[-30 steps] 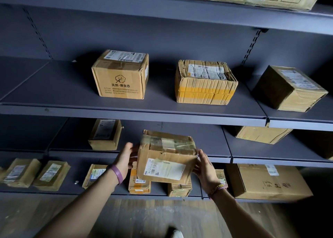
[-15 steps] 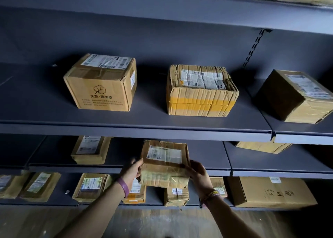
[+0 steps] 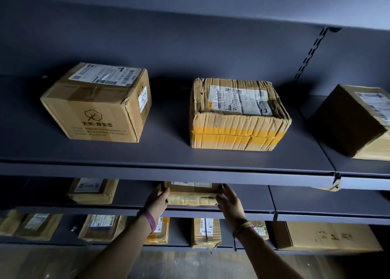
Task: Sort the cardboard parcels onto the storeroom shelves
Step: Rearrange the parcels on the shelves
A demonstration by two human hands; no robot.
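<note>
A flat, tape-wrapped cardboard parcel with a white label sits low over the middle shelf; whether it rests on the shelf I cannot tell. Its upper part is hidden behind the front edge of the upper shelf. My left hand grips its left end. My right hand holds its right end, fingers up along the side and thumb on the front. Both arms reach up from below.
On the upper shelf stand a box with a cotton logo, a yellow-taped box and a dark box. Another flat parcel lies left on the middle shelf. The lowest shelf holds several parcels and a large box.
Both hands turned the parcel from standing to flat and moved it up and inward, from in front of the shelving to the middle shelf. The view has tilted upward.
</note>
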